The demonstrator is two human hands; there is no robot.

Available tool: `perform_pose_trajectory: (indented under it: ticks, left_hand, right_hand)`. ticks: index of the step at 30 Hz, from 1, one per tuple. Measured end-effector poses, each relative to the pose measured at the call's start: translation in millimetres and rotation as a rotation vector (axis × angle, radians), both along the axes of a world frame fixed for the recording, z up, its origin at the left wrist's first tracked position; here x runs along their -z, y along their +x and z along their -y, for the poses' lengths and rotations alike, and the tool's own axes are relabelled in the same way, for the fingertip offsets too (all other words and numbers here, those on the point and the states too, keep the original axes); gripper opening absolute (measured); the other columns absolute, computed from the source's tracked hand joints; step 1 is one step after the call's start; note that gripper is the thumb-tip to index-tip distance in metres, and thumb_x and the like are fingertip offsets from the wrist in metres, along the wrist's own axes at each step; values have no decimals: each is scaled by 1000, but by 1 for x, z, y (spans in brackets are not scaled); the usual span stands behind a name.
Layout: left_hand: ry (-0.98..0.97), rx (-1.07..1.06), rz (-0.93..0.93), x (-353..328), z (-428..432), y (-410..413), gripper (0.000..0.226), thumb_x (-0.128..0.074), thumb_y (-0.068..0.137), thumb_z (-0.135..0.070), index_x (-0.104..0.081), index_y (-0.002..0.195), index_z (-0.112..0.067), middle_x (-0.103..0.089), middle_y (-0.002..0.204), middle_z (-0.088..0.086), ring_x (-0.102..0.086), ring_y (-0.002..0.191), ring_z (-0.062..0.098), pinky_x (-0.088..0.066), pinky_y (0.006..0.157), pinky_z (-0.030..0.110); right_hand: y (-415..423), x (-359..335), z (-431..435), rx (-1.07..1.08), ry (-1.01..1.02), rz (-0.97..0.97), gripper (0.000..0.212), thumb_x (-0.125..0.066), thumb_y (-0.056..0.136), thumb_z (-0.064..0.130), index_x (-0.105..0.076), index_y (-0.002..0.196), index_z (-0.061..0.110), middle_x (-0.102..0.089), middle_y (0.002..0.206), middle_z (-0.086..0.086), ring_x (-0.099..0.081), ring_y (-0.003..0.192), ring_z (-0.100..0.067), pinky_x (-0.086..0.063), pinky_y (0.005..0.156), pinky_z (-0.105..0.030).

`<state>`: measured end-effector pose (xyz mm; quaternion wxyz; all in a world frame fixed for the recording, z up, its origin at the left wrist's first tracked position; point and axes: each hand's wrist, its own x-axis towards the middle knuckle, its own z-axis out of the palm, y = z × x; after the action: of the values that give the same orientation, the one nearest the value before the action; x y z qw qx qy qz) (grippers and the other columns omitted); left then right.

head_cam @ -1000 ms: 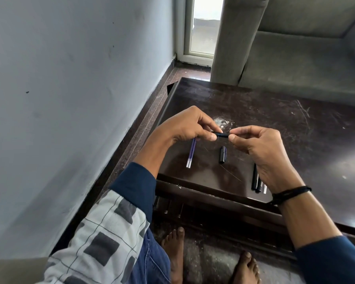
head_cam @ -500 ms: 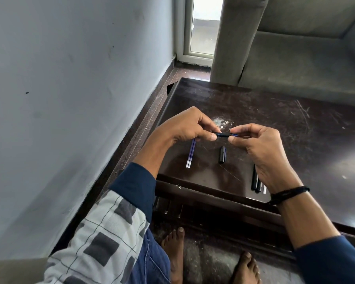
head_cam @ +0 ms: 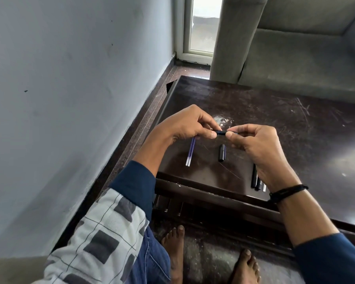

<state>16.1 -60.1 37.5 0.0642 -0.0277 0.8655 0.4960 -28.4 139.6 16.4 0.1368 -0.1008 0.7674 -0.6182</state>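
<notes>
Both hands hold one thin dark pen part in the air above the dark table. My left hand pinches its left end between thumb and fingers. My right hand pinches its right end. Most of the part is hidden by the fingertips. Below the hands, two thin blue refills lie side by side on the table. A short black pen cap lies to their right.
More black pen pieces lie near the table's front edge, partly hidden by my right wrist. A grey wall runs along the left. A grey sofa stands behind the table. My bare feet are on the floor below the table edge.
My hands have stayed almost in place. The right hand's fingertips have shifted slightly along the pen part, and less of it shows between the hands.
</notes>
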Motion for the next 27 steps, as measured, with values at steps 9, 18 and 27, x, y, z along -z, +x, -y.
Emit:
perform_pose_trajectory:
  ticks: [9, 18, 27]
  left_hand:
    - [-36, 10, -25, -1, 2, 1, 21, -80, 83, -10, -80, 103, -15, -74, 93, 16, -59, 73, 7, -46, 66, 11]
    - [-30, -6, -26, -2, 0, 1, 22, -80, 83, -7, -79, 104, -11, -75, 91, 12, -59, 68, 0, -47, 62, 9]
    - [-26, -16, -30, -3, -1, 2, 23, -81, 81, -8, -80, 103, -11, -77, 91, 9, -61, 77, 12, -48, 66, 12]
  right_hand:
    - [-2, 3, 1, -15, 42, -7, 15, -80, 88, 21, -76, 87, 6, -73, 70, -4, -63, 61, -8, -53, 61, -18]
    - [-4, 1, -1, -28, 36, -5, 13, -78, 90, 14, -74, 85, 2, -70, 64, -2, -59, 55, -5, -52, 56, -14]
    - [-2, -2, -1, -39, 19, -4, 12, -82, 86, 17, -75, 85, 6, -72, 68, -3, -61, 59, -7, -53, 59, -17]
